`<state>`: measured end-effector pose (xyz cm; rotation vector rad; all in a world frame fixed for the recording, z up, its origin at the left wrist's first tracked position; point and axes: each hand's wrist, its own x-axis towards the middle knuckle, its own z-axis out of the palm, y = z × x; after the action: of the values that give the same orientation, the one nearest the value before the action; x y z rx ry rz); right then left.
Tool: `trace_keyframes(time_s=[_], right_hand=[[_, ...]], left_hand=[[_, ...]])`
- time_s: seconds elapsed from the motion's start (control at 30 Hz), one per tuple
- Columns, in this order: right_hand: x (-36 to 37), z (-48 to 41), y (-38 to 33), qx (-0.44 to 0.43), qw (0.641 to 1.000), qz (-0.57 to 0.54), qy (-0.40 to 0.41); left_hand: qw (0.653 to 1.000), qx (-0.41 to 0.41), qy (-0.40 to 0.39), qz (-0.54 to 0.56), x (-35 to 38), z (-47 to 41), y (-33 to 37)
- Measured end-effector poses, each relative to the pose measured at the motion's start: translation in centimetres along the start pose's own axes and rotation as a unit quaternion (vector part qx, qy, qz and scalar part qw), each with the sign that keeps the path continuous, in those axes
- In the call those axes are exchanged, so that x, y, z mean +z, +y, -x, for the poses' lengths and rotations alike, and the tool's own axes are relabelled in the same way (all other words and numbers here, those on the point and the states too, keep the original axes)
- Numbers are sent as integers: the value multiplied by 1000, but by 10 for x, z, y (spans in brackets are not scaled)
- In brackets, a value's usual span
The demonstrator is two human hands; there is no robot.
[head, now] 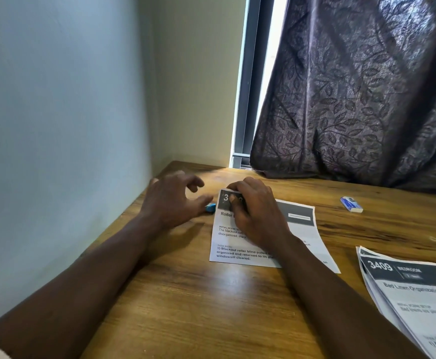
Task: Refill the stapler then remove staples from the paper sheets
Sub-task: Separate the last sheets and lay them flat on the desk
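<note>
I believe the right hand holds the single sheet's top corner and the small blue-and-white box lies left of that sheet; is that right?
Not quite: in the head view the small blue-and-white box lies right of the single sheet, not left. The right hand does hold its top corner.

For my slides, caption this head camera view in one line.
Right hand pinches the top corner of a printed sheet on a wooden desk; left hand open by a blue tool.
</note>
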<state>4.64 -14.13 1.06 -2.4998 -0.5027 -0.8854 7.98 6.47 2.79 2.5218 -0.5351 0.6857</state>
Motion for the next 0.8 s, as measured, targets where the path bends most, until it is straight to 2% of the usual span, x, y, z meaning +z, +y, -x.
trace_keyframes(time_s=[0.07, 0.1, 0.17, 0.23, 0.27, 0.4, 0.57, 0.67, 0.8], right_hand=[[-3, 1, -2, 6, 1000, -5, 24], [-4, 3, -4, 9, 999, -8, 40], [-6, 6, -7, 14, 997, -15, 72], [-10, 10, -11, 17, 995, -15, 93], [-11, 12, -13, 16, 995, -6, 102], [-27, 22, -20, 24, 981, 79, 173], [-60, 40, -23, 147, 941, 131, 275], [-80, 50, -18, 232, 921, 81, 303], [-124, 70, -6, 267, 902, -108, 321]], left_hand=[[994, 12, 61, 92, -5, 6, 11], [988, 14, 56, 144, -6, 9, 15], [977, 16, -10, 212, -7, 16, 23], [975, 15, -74, 209, -6, 23, 29], [977, 16, -77, 197, -5, 25, 31], [972, -4, -23, 234, -7, 27, 35], [918, -31, 49, 392, -18, 35, 46], [891, -31, 82, 446, -33, 42, 67], [873, -65, 33, 482, -43, 46, 99]])
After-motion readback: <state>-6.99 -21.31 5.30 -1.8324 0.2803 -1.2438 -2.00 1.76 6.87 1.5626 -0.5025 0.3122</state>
